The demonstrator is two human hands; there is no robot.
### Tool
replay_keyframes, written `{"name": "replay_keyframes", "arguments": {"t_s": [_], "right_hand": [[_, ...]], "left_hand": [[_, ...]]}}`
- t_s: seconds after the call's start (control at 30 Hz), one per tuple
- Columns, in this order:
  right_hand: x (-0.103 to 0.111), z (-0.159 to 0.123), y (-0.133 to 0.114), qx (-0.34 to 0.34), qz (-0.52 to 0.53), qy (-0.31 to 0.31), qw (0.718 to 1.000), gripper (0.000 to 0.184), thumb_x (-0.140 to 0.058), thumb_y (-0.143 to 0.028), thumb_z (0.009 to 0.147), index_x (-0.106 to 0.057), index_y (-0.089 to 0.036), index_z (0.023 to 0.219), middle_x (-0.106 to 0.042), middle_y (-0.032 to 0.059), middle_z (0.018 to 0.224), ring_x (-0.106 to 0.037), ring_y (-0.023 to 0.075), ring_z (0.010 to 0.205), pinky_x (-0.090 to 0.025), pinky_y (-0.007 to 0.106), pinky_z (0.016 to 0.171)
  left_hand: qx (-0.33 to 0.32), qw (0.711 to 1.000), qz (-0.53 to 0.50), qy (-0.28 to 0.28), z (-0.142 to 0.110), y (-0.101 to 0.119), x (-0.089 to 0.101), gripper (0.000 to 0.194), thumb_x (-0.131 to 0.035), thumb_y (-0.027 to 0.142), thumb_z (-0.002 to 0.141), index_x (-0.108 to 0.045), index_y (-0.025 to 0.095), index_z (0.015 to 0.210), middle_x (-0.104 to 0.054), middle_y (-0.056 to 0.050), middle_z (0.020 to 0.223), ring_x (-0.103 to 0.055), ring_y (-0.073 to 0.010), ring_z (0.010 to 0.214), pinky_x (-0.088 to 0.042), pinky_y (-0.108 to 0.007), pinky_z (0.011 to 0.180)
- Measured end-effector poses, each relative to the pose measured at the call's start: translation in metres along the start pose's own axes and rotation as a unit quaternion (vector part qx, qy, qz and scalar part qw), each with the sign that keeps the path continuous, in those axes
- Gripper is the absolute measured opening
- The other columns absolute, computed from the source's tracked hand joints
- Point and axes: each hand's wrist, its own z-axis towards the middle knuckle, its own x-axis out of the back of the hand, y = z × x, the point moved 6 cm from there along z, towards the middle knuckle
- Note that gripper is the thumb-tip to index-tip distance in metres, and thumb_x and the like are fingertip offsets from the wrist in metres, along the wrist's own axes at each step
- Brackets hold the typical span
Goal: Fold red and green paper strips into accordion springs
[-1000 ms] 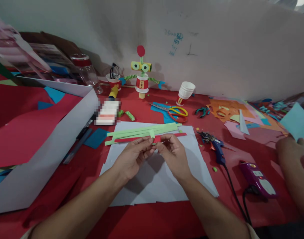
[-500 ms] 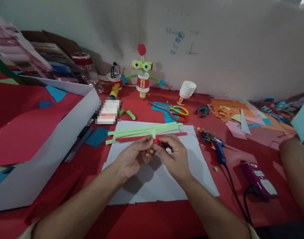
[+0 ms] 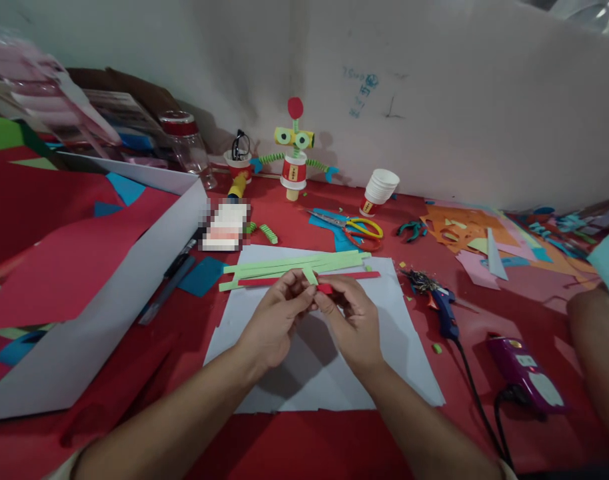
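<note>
My left hand [image 3: 276, 319] and my right hand [image 3: 351, 313] meet over a white sheet [image 3: 314, 373], fingertips pinched on a small folded piece of red and green paper strips [image 3: 318, 283]. A green strip end sticks up between the fingers and a red bit shows by my right thumb. Just beyond the hands, several long green strips [image 3: 294, 264] and a red strip [image 3: 357, 275] lie across the sheet's far edge.
A blue glue gun [image 3: 445, 313] with its cord and a purple device [image 3: 524, 373] lie to the right. Scissors [image 3: 354, 228], stacked paper cups [image 3: 379, 190], a paper-cup robot figure [image 3: 293, 160] and a jar [image 3: 187, 143] stand farther back. Another person's arm [image 3: 597, 347] is at the right edge.
My fingers have kept working the folded strip piece, drawing closer together. The view has shifted slightly; the other person's hand with blue paper moved toward the right edge.
</note>
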Motion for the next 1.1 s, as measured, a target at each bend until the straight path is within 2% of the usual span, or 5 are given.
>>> {"name": "replay_keyframes", "arguments": {"t_s": [0.43,0.73,0.83,1.0,1.1], "right_hand": [[-0.002,0.005,0.022,-0.167,0.156,-0.011,0.973,0.014,-0.061,-0.03,0.081,-0.067,-0.018,0.085,-0.061,0.0006,0.072,-0.054,0.0121,0.065,-0.046,0.024,0.061],[-0.001,0.002,0.029,-0.205,0.066,-0.054,0.975,0.02,-0.06,-0.037,0.08,-0.064,-0.018,0.084,-0.055,-0.0007,0.068,-0.048,0.0118,0.06,-0.04,0.022,0.051],[-0.003,0.003,0.026,-0.168,0.068,-0.058,0.982,0.023,-0.062,-0.037,0.08,-0.062,-0.02,0.096,-0.058,0.0006,0.074,-0.052,0.0132,0.065,-0.044,0.024,0.057],[0.0,0.007,0.008,-0.025,-0.053,-0.033,0.998,0.006,-0.066,-0.028,0.078,-0.066,-0.022,0.079,-0.059,0.0022,0.082,-0.056,0.0158,0.074,-0.047,0.025,0.064],[0.0,0.006,0.002,0.025,-0.089,-0.043,0.995,0.009,-0.066,-0.022,0.078,-0.067,-0.024,0.086,-0.061,0.0027,0.087,-0.058,0.0168,0.078,-0.048,0.027,0.069]], "left_hand": [[-0.08,0.987,0.125,-0.057,0.0,0.009,-0.005,0.024,-0.071,0.02,0.069,-0.055,0.019,0.087,-0.063,0.001,0.076,-0.061,-0.0128,0.07,-0.047,-0.027,0.071],[0.002,0.984,0.167,-0.053,0.005,0.007,0.002,0.026,-0.072,0.02,0.066,-0.055,0.021,0.086,-0.062,0.002,0.069,-0.059,-0.0129,0.067,-0.042,-0.026,0.067],[0.016,0.993,0.112,-0.017,0.004,0.009,0.005,0.027,-0.072,0.015,0.064,-0.055,0.021,0.083,-0.058,0.005,0.061,-0.056,-0.01,0.059,-0.041,-0.024,0.063],[0.093,0.996,0.006,0.0,0.006,0.002,0.008,0.028,-0.075,0.007,0.058,-0.057,0.018,0.076,-0.061,0.002,0.065,-0.056,-0.0087,0.059,-0.044,-0.024,0.067],[0.128,0.992,-0.01,-0.006,0.007,0.0,0.009,0.021,-0.074,0.005,0.058,-0.059,0.016,0.066,-0.06,0.002,0.064,-0.056,-0.0086,0.059,-0.046,-0.022,0.066]]}}
